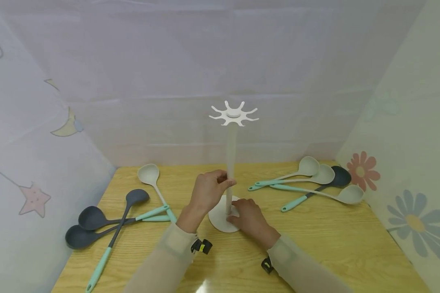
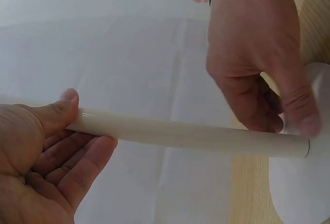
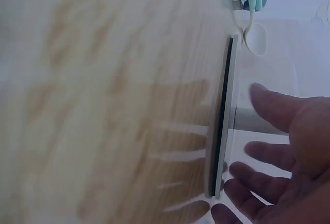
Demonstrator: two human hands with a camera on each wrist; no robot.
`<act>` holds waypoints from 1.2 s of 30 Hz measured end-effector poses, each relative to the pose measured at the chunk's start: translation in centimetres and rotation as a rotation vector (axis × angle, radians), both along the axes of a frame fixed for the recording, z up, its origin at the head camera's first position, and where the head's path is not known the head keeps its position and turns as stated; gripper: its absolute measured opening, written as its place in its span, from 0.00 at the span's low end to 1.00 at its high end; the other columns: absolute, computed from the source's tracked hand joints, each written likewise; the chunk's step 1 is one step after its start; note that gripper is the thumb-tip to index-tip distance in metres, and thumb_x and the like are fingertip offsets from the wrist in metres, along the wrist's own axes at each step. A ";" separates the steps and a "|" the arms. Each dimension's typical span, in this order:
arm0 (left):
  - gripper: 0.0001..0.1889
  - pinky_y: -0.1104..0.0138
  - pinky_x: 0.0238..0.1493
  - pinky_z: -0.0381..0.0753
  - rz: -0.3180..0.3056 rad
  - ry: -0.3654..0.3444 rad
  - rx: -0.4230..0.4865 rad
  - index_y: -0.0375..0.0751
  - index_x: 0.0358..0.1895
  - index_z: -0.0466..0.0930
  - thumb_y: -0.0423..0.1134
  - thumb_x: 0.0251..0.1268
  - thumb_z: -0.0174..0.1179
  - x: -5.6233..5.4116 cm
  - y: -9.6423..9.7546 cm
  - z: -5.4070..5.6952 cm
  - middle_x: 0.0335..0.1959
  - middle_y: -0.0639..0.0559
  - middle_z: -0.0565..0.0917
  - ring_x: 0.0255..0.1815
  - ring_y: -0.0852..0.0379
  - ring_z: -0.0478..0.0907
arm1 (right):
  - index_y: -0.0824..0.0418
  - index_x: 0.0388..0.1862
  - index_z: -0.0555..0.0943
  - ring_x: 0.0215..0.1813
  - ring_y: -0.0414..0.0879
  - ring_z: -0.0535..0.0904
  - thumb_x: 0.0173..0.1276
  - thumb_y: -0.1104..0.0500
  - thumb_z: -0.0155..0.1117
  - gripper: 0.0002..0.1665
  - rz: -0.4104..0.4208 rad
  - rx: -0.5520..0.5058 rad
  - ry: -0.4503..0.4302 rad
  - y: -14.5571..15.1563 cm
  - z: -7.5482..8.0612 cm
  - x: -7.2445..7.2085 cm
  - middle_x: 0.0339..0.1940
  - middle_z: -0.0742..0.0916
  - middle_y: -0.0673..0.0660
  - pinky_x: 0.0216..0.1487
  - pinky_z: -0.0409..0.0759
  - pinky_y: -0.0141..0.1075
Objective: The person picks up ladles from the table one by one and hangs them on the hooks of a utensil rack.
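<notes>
Head view: a white, plastic-looking stand (image 1: 232, 154) with a slim round pole (image 2: 196, 137) stands on the yellow wood-grain table (image 1: 337, 244), between groups of dark-grey and cream ladles with mint-green handles (image 1: 91, 217). The left hand (image 1: 207, 191) pinches the pole between thumb and fingertips; the right hand (image 1: 252, 219), fingers loosely spread, is beside its foot, contact unclear.

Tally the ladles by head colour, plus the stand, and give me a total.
Dark-headed ladles: 4
Pale-headed ladles: 4
White stand: 1
Total: 9
</notes>
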State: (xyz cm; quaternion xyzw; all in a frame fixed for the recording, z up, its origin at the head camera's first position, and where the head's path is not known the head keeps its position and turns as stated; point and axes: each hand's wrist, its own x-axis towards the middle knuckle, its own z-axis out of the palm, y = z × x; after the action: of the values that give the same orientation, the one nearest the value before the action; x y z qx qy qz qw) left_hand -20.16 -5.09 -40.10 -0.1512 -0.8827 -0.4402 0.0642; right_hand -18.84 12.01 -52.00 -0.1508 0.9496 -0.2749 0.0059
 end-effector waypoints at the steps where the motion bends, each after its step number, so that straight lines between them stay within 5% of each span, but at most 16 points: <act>1: 0.14 0.54 0.49 0.90 -0.005 0.004 0.000 0.45 0.50 0.91 0.50 0.72 0.69 0.0 0.0 0.0 0.41 0.55 0.93 0.47 0.51 0.90 | 0.65 0.60 0.86 0.56 0.61 0.81 0.65 0.52 0.79 0.28 0.013 0.038 0.003 0.1 0.0 0.2 0.55 0.89 0.61 0.58 0.80 0.60; 14: 0.16 0.54 0.47 0.91 -0.021 0.011 -0.030 0.46 0.50 0.91 0.52 0.71 0.69 0.8 0.3 0.1 0.42 0.55 0.93 0.47 0.51 0.91 | 0.70 0.54 0.86 0.56 0.62 0.78 0.64 0.53 0.80 0.27 0.086 0.156 0.074 0.9 0.4 1.8 0.56 0.86 0.62 0.58 0.82 0.56; 36: 0.14 0.54 0.47 0.90 -0.028 0.021 -0.020 0.46 0.49 0.91 0.51 0.72 0.69 1.7 0.3 -0.2 0.41 0.56 0.93 0.46 0.52 0.91 | 0.72 0.52 0.87 0.57 0.63 0.79 0.63 0.55 0.81 0.26 0.101 0.158 0.066 1.0 0.5 2.6 0.55 0.87 0.63 0.63 0.80 0.54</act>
State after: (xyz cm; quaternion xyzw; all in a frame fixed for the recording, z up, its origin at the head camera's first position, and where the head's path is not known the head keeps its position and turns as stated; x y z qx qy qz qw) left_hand -18.47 -4.78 -40.27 -0.1688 -0.8842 -0.4305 0.0659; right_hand -16.25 12.99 -51.49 -0.2068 0.9591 -0.1934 0.0003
